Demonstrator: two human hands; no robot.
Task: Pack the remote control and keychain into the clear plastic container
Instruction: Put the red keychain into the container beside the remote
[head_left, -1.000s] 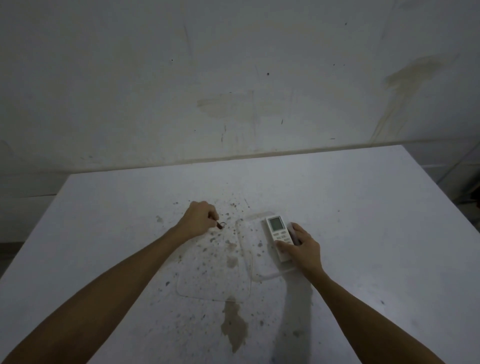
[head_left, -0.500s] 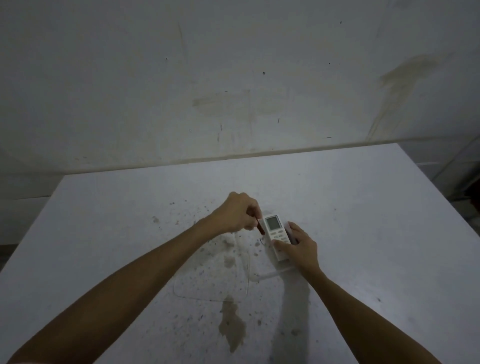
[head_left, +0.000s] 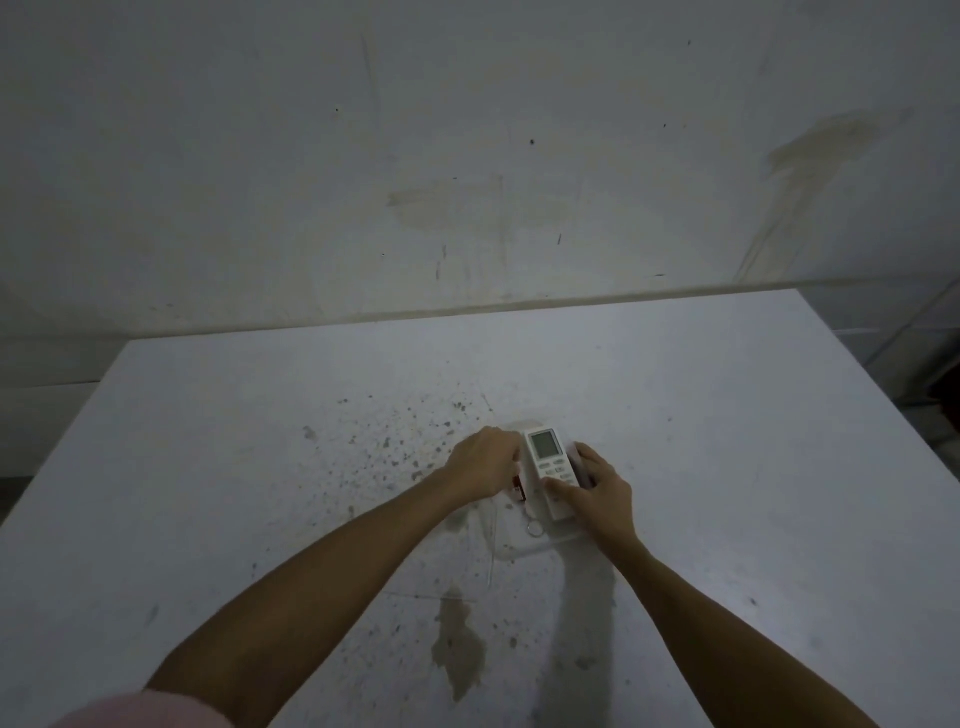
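A white remote control (head_left: 549, 465) with a small screen lies lengthwise in the clear plastic container (head_left: 524, 550) at the table's middle. My right hand (head_left: 597, 488) grips the remote's near end, thumb on the buttons. My left hand (head_left: 485, 465) is curled just left of the remote, over the container's left side. Below its fingers shows a small red-and-dark keychain piece (head_left: 517, 489), and a metal ring (head_left: 535, 529) lies on the container floor nearer me. Whether the fingers still pinch the keychain is hidden.
The container's clear lid (head_left: 480, 566) lies flat just left of it, partly under my left forearm. The white table (head_left: 727, 467) is speckled with dark stains and a brown patch (head_left: 460, 649). A stained wall stands close behind the far edge.
My left hand carried the keychain from the stained spot on the left over to the container and lowered it beside the remote. My right hand stayed on the remote.
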